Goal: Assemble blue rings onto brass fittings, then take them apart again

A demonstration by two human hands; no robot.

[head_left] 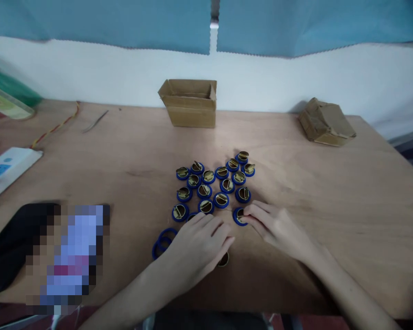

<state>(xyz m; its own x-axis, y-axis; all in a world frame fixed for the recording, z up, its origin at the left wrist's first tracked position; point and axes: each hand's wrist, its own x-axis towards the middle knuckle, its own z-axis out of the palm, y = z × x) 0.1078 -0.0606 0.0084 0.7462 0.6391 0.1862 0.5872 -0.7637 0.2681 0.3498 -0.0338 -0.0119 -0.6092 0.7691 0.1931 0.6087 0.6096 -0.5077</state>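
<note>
One left hand [201, 240] nearest, fingers curled, underside hidden, so impossible to tell whether gripping anything; just below, a round gold-rimmed piece [224, 260], partly covered. Just right, a right hand [278, 227] with fingertips pinched together on a blue-rimmed disc [238, 215], hiding its right side. By the left wrist, blue rings [167, 229], partly blocked; farther left, a screen [75, 247] blurred into blocks. Beyond the hands, a cluster of similar discs [221, 200] on the table [124, 146], one half covered by left knuckles. At back, an open cardboard box [191, 112], contents impossible to make out; well to the right, a folded carton [325, 123], inside hidden. Farthest, blue cloth [124, 23], cut off above.
</note>
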